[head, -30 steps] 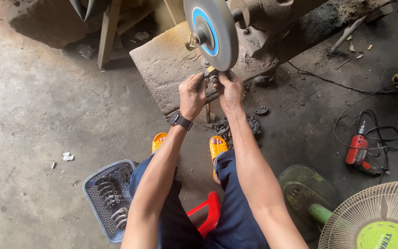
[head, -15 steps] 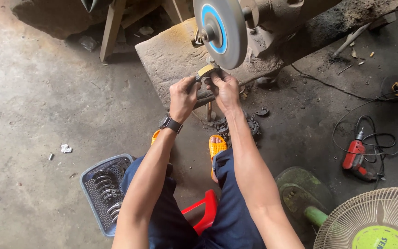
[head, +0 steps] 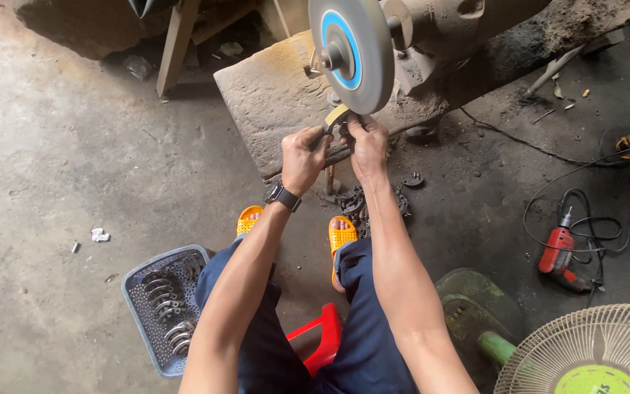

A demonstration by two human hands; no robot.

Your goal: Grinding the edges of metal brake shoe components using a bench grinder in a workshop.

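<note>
Both hands' grip presses a small, curved, yellowish metal piece (head: 337, 117) against the grinding wheel (head: 351, 55).

I see soft daylight, even; deep shade top left; mild wide-angle bend at edges; focus sharp.

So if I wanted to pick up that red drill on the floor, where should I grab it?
Grab the red power drill by its thick red body, coming down from above. It lies flat on the concrete floor, and its black cord loops beside it, so keep clear of that.
</note>
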